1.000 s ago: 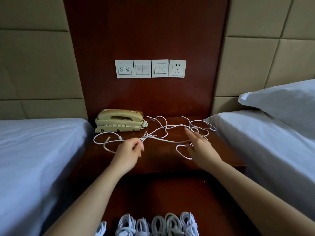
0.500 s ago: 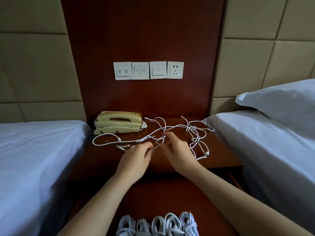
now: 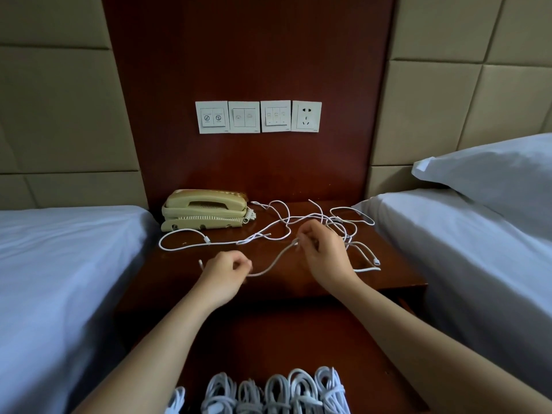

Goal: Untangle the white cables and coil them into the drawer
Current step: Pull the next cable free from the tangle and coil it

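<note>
Setting: dark red-brown wooden counter [image 3: 394,276] between two beds with pale blue-grey sheets, the left bed [image 3: 59,264] and the right bed [image 3: 466,252], backed by a tall dark wooden wall panel [image 3: 254,55].
Loose cables: a tangle of thin white cables [image 3: 300,218] lies across the back and right of the counter, thickest behind the right hand. One long loop runs along the front of the telephone.
Left hand: the left hand [image 3: 225,271] hovers low over the counter's front, fingers curled, pinching the held white cable [image 3: 273,262]. A short end sticks out on the hand's left side.
Right hand: the right hand [image 3: 324,255] is raised a little higher and further back, fingertips pinching the same cable.
Hands: apart, with the held white cable sagging in a shallow curve between them.
Drawer: the open wooden drawer [image 3: 283,339] projects below the counter's front edge.
Coiled cables: a row of coiled white cable bundles [image 3: 277,392] stands side by side at the drawer's near end, cut off by the frame's bottom edge.
Telephone: a beige corded telephone [image 3: 206,210] sits at the counter's back left.
Wall: three white switch plates [image 3: 258,116] and a white power socket [image 3: 306,116] in a row, with beige padded wall panels [image 3: 59,115] on either side.
Pillow: a white pillow [image 3: 493,174] lies on the right bed.
</note>
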A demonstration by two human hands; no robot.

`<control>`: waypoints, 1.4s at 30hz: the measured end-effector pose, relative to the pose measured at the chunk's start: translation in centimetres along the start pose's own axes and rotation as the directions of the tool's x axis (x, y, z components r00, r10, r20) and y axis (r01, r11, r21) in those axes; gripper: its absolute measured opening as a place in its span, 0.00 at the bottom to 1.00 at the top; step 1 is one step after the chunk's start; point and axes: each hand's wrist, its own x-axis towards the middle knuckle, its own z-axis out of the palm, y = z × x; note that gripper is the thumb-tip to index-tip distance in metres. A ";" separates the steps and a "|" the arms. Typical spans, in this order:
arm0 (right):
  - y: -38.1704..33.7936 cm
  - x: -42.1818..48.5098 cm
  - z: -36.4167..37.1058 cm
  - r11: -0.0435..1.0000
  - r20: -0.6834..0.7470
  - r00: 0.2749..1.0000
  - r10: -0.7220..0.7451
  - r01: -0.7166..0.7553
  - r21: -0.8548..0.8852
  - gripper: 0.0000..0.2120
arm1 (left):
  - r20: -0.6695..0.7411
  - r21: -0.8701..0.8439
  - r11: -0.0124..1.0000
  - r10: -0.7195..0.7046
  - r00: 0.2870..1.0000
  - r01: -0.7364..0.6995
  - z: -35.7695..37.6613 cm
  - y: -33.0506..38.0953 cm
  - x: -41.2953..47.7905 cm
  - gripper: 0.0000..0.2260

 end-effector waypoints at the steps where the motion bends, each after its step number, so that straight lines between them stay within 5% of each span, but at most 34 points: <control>1: -0.1 0.0 0.1 1.000 -0.019 1.000 -0.009 0.009 0.004 0.06 | -0.002 0.107 0.994 -0.012 1.000 0.012 -0.1 -0.2 0.1 0.09; 5: -0.2 0.1 0.4 0.997 -0.066 0.995 -0.069 0.071 0.028 0.05 | -0.071 0.381 0.919 -0.081 0.994 0.103 -0.7 -0.2 0.1 0.11; 10: -0.3 0.1 0.3 0.985 -0.115 0.984 -0.136 0.147 0.093 0.08 | 0.008 0.243 0.963 -0.122 0.992 0.117 -0.6 -0.5 0.4 0.14; 16: -1.2 0.5 -0.2 0.907 -0.110 0.992 -0.059 0.099 0.410 0.11 | 0.089 0.105 0.993 -0.060 0.994 0.051 -0.1 -0.2 0.4 0.16; 23: -1.3 0.9 -0.9 0.822 -0.082 0.986 0.144 -0.073 0.565 0.09 | -0.189 0.161 0.979 -0.095 0.977 0.126 -0.1 0.6 0.7 0.14; 27: -1.0 1.1 -1.4 0.911 -0.044 0.987 0.154 -0.125 0.393 0.03 | -0.238 0.082 0.990 -0.090 0.967 0.112 -0.1 0.5 0.6 0.13; 31: -1.1 1.0 -1.9 0.998 -0.049 0.998 -0.033 0.036 0.056 0.16 | -0.257 0.061 0.994 -0.073 0.964 0.091 0.0 0.1 0.7 0.12; 36: -1.3 1.1 -2.2 0.991 -0.093 0.988 -0.122 0.127 0.049 0.16 | -0.203 0.144 0.981 -0.096 0.974 0.127 0.3 0.3 0.5 0.12; 42: -1.3 0.7 -2.3 0.971 -0.079 0.983 -0.166 0.177 0.158 0.11 | 0.045 0.302 0.946 -0.136 0.990 0.117 0.3 1.2 -0.3 0.11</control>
